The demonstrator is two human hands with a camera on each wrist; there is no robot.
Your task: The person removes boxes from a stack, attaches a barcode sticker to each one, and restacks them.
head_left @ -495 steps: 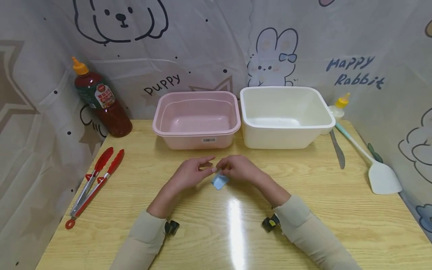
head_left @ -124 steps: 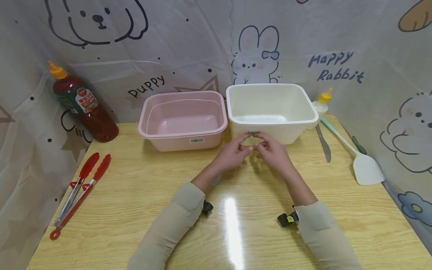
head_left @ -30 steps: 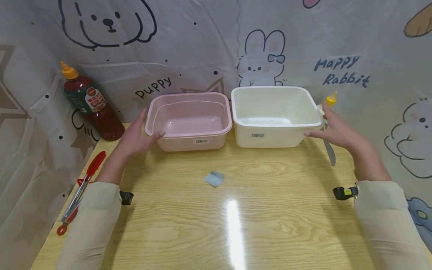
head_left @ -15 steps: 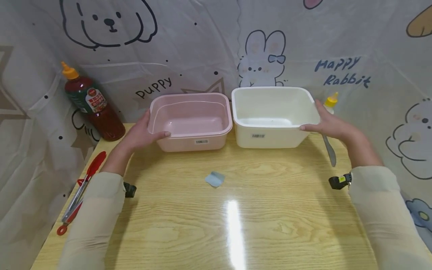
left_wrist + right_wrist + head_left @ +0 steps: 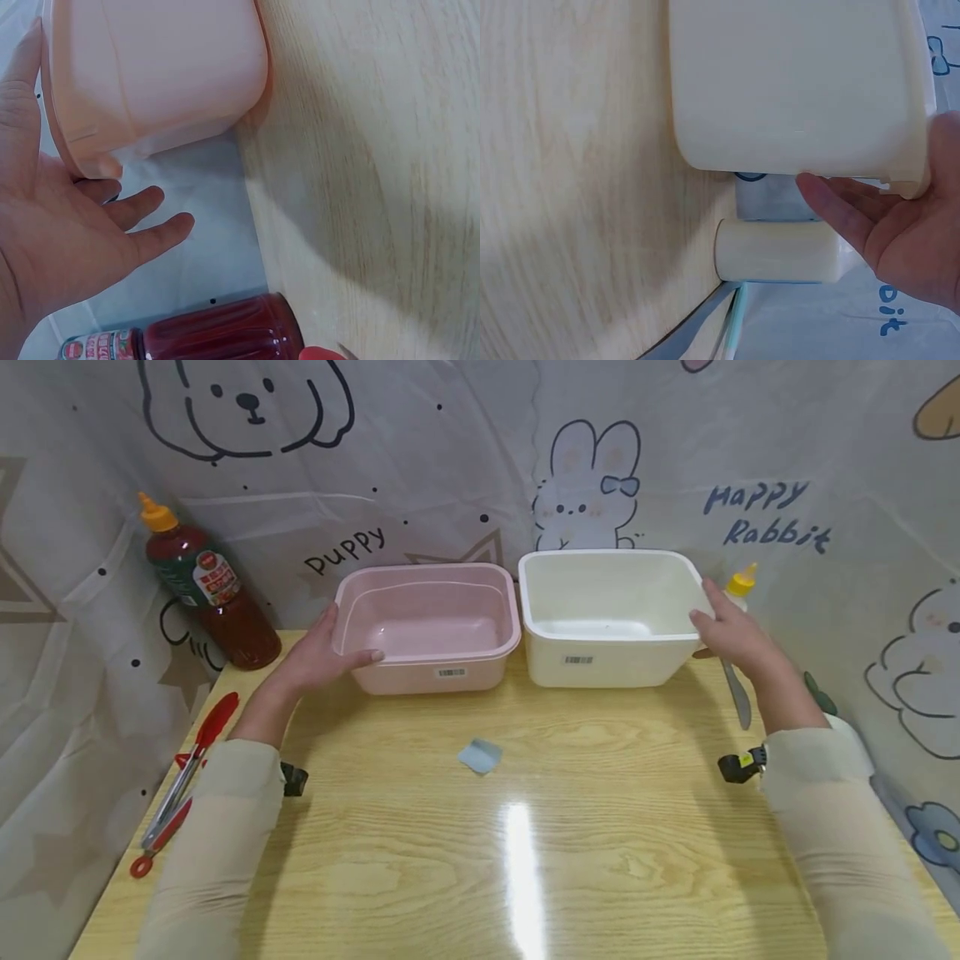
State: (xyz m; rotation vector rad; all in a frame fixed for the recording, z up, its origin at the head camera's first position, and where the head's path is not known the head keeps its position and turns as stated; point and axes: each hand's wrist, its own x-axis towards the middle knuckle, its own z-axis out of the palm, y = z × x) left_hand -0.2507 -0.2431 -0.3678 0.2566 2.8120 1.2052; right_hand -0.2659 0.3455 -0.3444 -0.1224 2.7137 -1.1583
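A pink plastic bin (image 5: 401,677) and a white plastic bin (image 5: 615,665) stand side by side, each with a barcode label on its front. My left hand (image 5: 307,662) rests at the pink bin's left end, thumb straight along the front rim. In the left wrist view several fingers (image 5: 142,244) of it are spread below the rim. At the white bin's right end my right hand (image 5: 738,631) grips the rim, thumb over the edge and fingers outside against the wall (image 5: 795,90). A small pale blue scrap (image 5: 480,756) lies in front of the bins.
A red sauce bottle (image 5: 225,610) stands at the back left, red-handled tongs (image 5: 176,797) nearer. Right of the white bin are a yellow-capped squeeze bottle (image 5: 741,583), a grey knife (image 5: 738,697) and a white spatula (image 5: 847,731), mostly hidden by my sleeve. A patterned cloth hangs behind.
Earlier both hands were together at the scrap, then at the white bin's front, where a barcode label now shows. Since then they parted to the bins' outer ends; the right thumb moved over the rim.
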